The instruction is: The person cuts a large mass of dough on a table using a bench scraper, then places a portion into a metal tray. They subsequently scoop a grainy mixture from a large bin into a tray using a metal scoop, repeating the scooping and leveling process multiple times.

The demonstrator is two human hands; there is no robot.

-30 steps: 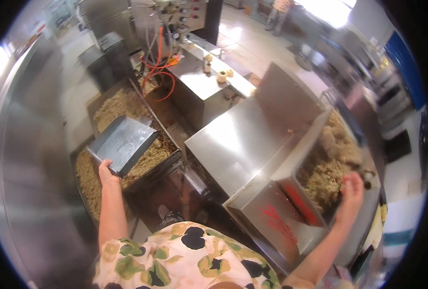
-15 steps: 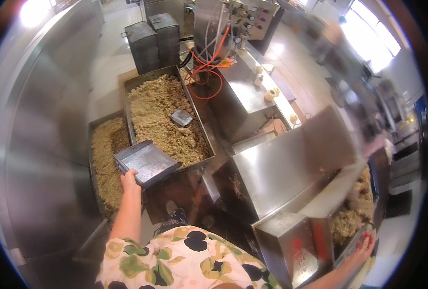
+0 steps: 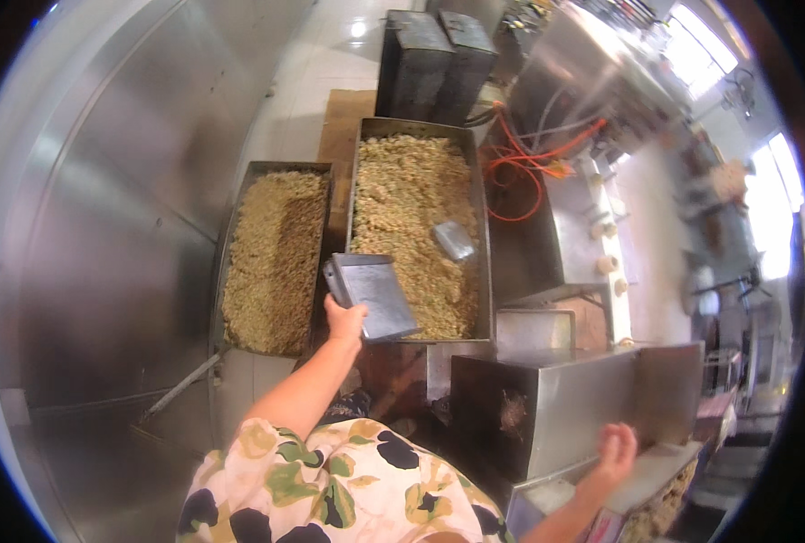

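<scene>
My left hand (image 3: 343,320) grips a flat grey metal scoop (image 3: 372,292) by its near edge and holds it over the gap between two long steel trays. The right tray (image 3: 485,226) is heaped with tan crumbly granules, and a small metal scoop (image 3: 454,240) lies half sunk in them. The left tray (image 3: 225,262) holds finer tan granules. My right hand (image 3: 615,450) rests against the front edge of a steel hopper (image 3: 565,398) at the lower right, fingers curled, with nothing visibly in it.
A tall curved steel wall (image 3: 104,235) runs down the left. Two dark metal boxes (image 3: 434,59) stand beyond the trays. Orange cables (image 3: 533,167) hang on a steel machine (image 3: 592,81) at the right. A metal rod (image 3: 181,387) leans on the floor.
The view has swung left from the hopper to the trays. My left hand has carried the scoop nearer the right tray. My right hand has left the granules in the hopper and is at its edge.
</scene>
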